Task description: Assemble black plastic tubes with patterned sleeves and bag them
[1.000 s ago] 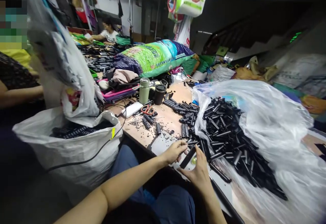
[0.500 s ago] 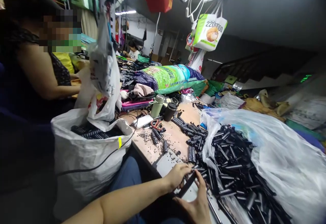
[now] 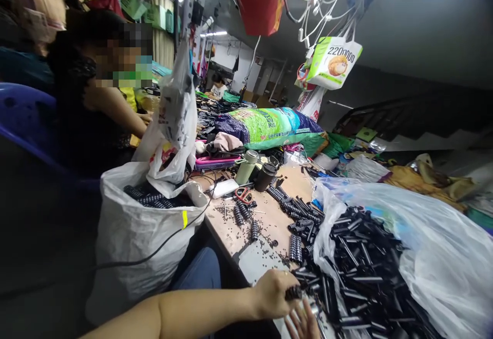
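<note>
My left hand (image 3: 273, 293) is closed in a fist around a short black ribbed piece (image 3: 293, 293), whose end pokes out by the thumb side. Just below it, at the bottom edge, my right hand (image 3: 303, 323) has its fingers stretched and apart, close to a shiny metal part (image 3: 315, 309). Whether the right fingers touch that metal is hard to make out. Under the hands lies a grey plate (image 3: 258, 261) strewn with tiny dark beads. Several dotted black rollers (image 3: 296, 248) rest on the table beyond.
To the right, a clear plastic bag (image 3: 442, 236) spills a heap of black tubes (image 3: 362, 272). A green bottle (image 3: 246, 168), a dark cup (image 3: 265, 176) and orange-handled scissors (image 3: 243, 194) stand or lie farther back. At left is a white sack (image 3: 131, 236); a person (image 3: 92, 108) sits beyond it.
Both hands held a long dark piece between them before; now the left fist has a ribbed black piece and the right fingers are spread lower down. The view has shifted left and up.
</note>
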`<action>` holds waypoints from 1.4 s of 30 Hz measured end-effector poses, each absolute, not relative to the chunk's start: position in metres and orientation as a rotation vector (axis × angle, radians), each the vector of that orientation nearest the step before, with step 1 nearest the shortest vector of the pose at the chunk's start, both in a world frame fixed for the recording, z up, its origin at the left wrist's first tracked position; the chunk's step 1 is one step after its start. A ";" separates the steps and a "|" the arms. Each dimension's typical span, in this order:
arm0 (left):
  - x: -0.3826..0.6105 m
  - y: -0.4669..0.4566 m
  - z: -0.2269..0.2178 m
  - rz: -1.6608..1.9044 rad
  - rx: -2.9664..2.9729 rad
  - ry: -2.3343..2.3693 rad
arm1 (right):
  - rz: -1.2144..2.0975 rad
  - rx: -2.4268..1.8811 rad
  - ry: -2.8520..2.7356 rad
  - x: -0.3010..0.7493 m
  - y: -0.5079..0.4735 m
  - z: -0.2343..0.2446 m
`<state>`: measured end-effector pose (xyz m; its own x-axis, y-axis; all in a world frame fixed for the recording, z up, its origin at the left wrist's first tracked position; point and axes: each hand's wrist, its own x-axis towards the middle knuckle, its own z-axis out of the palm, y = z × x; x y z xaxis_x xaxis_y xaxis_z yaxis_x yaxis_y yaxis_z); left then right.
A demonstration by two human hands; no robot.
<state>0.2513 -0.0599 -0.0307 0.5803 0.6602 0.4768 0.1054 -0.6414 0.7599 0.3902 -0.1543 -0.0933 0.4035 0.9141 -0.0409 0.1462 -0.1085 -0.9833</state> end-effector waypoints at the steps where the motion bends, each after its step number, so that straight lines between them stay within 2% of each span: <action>1: 0.252 -0.063 -0.033 0.983 2.256 0.533 | 1.023 -1.518 -0.911 0.389 -0.160 -0.091; 3: 0.253 -0.070 -0.036 0.902 2.418 0.376 | 1.221 -1.457 -0.787 0.385 -0.169 -0.081; 5: 0.255 -0.075 -0.033 0.893 2.313 0.348 | 1.220 -1.463 -0.633 0.380 -0.173 -0.066; 10: 0.254 -0.065 0.004 0.918 1.392 0.630 | 0.988 -1.450 -0.678 0.370 -0.173 -0.024; 15: 0.243 -0.048 0.032 0.806 0.839 0.638 | 1.078 -1.422 -0.847 0.354 -0.173 0.005; 24: 0.247 -0.049 0.026 0.787 0.995 0.693 | 1.047 -1.400 -0.825 0.350 -0.166 0.013; 27: 0.251 -0.055 0.018 0.822 1.239 0.764 | 1.000 -1.439 -0.723 0.352 -0.167 0.006; 31: 0.255 -0.068 0.010 0.950 1.727 0.821 | 1.240 -1.368 -0.543 0.359 -0.172 0.001; 33: 0.258 -0.072 0.005 0.865 1.772 0.811 | 1.108 -1.438 -0.711 0.363 -0.176 0.002; 37: 0.263 -0.074 -0.004 0.543 1.510 0.857 | 0.453 -1.656 -1.349 0.368 -0.192 0.007; 42: 0.258 -0.080 -0.011 0.309 1.407 0.919 | 0.321 -1.863 -1.672 0.364 -0.214 0.017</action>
